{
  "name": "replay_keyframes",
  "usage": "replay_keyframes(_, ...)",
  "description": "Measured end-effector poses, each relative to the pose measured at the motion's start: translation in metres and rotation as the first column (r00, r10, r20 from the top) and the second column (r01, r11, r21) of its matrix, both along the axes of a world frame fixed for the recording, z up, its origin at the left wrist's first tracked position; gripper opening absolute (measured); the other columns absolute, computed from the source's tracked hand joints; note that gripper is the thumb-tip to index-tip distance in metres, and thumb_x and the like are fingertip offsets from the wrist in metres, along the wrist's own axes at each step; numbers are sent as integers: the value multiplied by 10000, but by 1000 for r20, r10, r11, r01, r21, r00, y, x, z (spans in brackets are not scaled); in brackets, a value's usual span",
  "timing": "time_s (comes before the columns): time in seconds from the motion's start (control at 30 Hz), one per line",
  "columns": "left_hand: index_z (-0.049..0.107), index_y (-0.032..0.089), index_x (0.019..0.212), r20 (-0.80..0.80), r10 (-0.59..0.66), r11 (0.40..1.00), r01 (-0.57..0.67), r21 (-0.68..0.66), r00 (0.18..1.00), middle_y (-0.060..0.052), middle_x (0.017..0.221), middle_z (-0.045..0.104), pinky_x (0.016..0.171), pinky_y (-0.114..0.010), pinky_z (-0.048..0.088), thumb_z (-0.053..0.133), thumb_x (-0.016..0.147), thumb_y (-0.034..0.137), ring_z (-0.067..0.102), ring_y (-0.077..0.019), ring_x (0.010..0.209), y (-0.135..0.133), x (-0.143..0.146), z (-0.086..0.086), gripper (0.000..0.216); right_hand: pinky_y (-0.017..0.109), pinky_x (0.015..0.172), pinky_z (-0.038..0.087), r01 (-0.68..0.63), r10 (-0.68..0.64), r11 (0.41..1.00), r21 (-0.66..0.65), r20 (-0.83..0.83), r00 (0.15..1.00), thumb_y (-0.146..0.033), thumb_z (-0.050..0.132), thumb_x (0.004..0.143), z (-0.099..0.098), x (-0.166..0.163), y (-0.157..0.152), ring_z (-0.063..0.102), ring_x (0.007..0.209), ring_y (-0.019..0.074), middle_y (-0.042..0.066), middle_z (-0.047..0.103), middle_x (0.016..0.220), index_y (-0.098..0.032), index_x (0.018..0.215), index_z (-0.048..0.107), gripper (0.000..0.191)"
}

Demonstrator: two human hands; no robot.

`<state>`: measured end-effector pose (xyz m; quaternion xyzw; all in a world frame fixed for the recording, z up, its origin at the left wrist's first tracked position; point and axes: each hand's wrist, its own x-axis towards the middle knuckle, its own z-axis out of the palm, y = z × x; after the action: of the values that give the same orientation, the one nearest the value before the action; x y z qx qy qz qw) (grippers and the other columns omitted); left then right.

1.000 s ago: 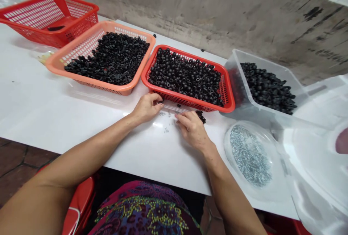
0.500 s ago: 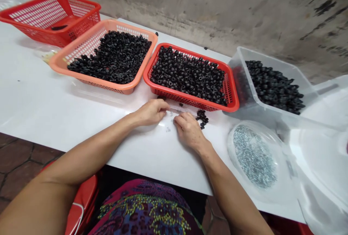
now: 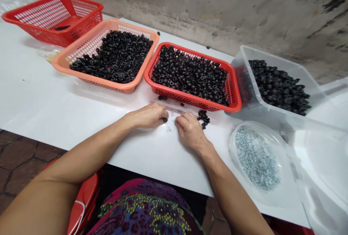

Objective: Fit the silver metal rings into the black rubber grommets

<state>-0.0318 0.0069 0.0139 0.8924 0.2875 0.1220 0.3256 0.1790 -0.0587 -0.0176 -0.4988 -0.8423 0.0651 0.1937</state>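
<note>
My left hand [image 3: 148, 116] lies curled on the white table [image 3: 67, 119], with a small black rubber bead [image 3: 164, 119] at its fingertips. My right hand [image 3: 190, 131] rests close by, its fingers curled down on the tabletop. Beside those fingers sits a small heap of black rubber beads [image 3: 203, 118]. Tiny silver metal pieces [image 3: 169, 129] lie scattered between my hands. Just beyond them stands a red plastic basket [image 3: 195, 104] full of black beads. Whatever lies under my right fingers is hidden.
An orange basket [image 3: 108, 84] of black pieces stands to the left, with a nearly empty red basket [image 3: 54, 17] behind it. To the right are a clear plastic box [image 3: 244, 86] of black beads and a clear dish [image 3: 233, 151] of silver pieces. A concrete wall [image 3: 217, 7] runs behind the table.
My left hand has slid a little toward the near edge of the table, and a black bead now shows at its fingertips. My right hand has barely moved.
</note>
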Motion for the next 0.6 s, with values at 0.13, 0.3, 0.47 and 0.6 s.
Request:
replay_keyframes(0.13,731,193,768,114,46,998,-42,-37,992,-31,743,639,685,-290,433,587,741,84,575,-174,702,0,4,-3,182,360,744,462,1,-8,998,-56,-126,992,-142,470,922,4,0,-1,560,798,232,95,635,803,-178,817,666,225)
replay_keyframes(0.3,758,200,833,267,173,963,-106,-247,948,-22,807,730,765,-306,501,586,754,97,647,-182,789,-3,12,-5,216,316,710,480,-10,-114,966,-259,-461,880,-207,544,897,20,0,-5,610,756,187,40,656,797,-207,818,667,146)
replay_keyframes(0.47,771,206,955,369,258,849,-27,-528,893,-23,905,777,712,-275,531,608,736,71,676,-159,780,-10,18,-6,305,308,687,466,-32,-183,939,-344,-575,797,-259,590,865,26,-1,-7,595,722,173,22,651,764,-198,783,673,132)
replay_keyframes(0.6,776,199,969,393,305,737,47,-674,867,-27,843,771,644,-247,508,661,736,102,651,-131,683,-11,19,-4,277,301,691,459,-79,-259,893,-443,-649,716,-317,630,854,28,-1,-8,581,716,162,9,651,741,-195,771,680,155)
